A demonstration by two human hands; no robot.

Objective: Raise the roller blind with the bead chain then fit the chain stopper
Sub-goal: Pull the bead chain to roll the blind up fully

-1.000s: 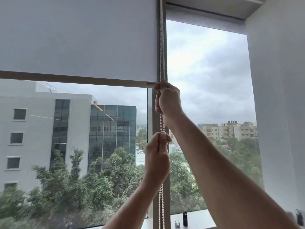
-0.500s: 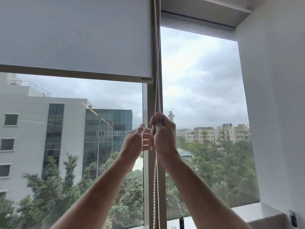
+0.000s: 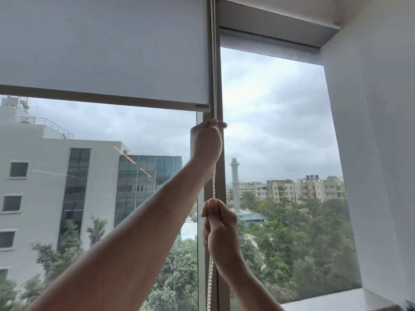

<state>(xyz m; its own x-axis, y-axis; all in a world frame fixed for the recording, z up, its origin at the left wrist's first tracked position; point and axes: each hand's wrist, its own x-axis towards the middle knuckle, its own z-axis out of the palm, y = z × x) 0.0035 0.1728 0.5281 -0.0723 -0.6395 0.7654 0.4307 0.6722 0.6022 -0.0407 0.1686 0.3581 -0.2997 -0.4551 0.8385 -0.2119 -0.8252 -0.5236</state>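
Hand over hand on the bead chain, blind partway up.

The bead chain (image 3: 214,75) hangs along the window mullion (image 3: 222,176), beside the right edge of the roller blind (image 3: 103,48), whose bottom bar (image 3: 101,98) sits in the upper part of the pane. The left hand (image 3: 206,145) is clenched round the chain just below that bar; the right hand (image 3: 221,227) grasps it lower down, thumb up, fingers curled about the beads. From where I stand this looks like the raising step, with plenty of fabric yet to roll. Next, I'd judge, the upper hand pulls down while the lower one lets go and reaches above it. No chain stopper is in sight. The neighbouring blind (image 3: 269,44) is nearly fully up.
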